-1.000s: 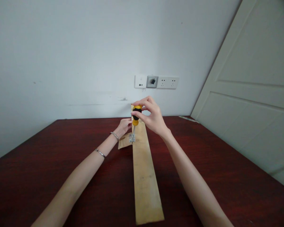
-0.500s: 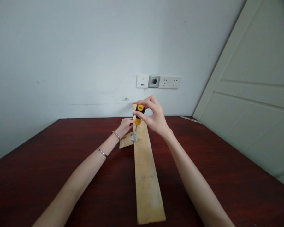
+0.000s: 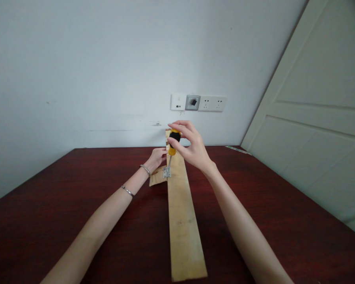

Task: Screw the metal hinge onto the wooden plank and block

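Observation:
A long pale wooden plank (image 3: 183, 221) lies lengthwise on the dark red table (image 3: 62, 205). A small metal hinge (image 3: 166, 172) joins its left edge to a small wooden piece (image 3: 157, 177). My right hand (image 3: 191, 144) is closed around the top of a yellow-and-black screwdriver (image 3: 173, 141), which stands upright with its tip on the hinge. My left hand (image 3: 157, 157) rests beside the hinge, its fingers curled against the plank's edge and the screwdriver shaft. Two thin bracelets sit on my left forearm.
A row of wall sockets and a switch (image 3: 198, 102) is on the white wall behind the table. A pale panelled door (image 3: 316, 118) stands at the right. A thin strip (image 3: 236, 149) lies at the table's far right edge.
My right hand's fingers have shifted round the screwdriver handle, showing more of its black part. The view has moved slightly; plank and left hand stay put.

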Tool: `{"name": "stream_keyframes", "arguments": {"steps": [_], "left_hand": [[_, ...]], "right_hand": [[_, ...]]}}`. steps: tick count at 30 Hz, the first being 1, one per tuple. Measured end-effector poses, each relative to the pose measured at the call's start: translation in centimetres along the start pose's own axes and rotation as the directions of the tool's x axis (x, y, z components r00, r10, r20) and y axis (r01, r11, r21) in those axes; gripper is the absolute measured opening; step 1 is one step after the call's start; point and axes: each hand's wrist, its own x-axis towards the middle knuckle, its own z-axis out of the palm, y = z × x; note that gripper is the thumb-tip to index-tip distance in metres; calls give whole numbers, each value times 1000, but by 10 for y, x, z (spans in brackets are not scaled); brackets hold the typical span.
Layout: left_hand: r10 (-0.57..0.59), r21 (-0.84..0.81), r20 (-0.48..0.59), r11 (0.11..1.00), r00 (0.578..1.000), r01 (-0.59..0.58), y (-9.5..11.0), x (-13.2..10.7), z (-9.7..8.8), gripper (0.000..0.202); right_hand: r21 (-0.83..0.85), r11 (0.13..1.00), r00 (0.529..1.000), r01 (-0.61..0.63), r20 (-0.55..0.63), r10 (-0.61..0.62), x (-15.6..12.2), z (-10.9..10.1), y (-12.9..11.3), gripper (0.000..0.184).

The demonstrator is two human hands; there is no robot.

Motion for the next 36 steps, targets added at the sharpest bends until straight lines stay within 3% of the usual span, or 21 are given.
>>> {"name": "stream_keyframes", "arguments": {"steps": [4,11,18,20,25,28,36], "left_hand": [[5,-5,8,1000,1000,-5,-3,2,-3,8],[23,1,2,1000,1000,-23,-6,6,-5,6],[5,-21,10,1000,1000,-4,-2,-1,-1,7],[15,-15,12,1000,1000,-15,-2,-1,-1,7],[25,-4,-47,1000,999,-25,-3,2,-1,8],[25,-8,-70,1000,997,-26,-3,3,-1,8],[32,-26,46,999,998,-31,1,-7,-1,9]], "right_hand": [[98,995,994,-17,108,6,1,-5,-2,36],[-51,998,999,-39,-6,39,-1,2,-2,25],[50,999,982,-6,187,-4,1,-6,-14,44],[28,1000,986,4,165,-8,1,-4,-14,41],[-109,994,1000,3,-22,-5,-1,8,-5,20],[-136,991,998,7,-53,-14,-2,9,-3,22],[84,996,981,37,186,-52,1,-6,-11,36]]}}
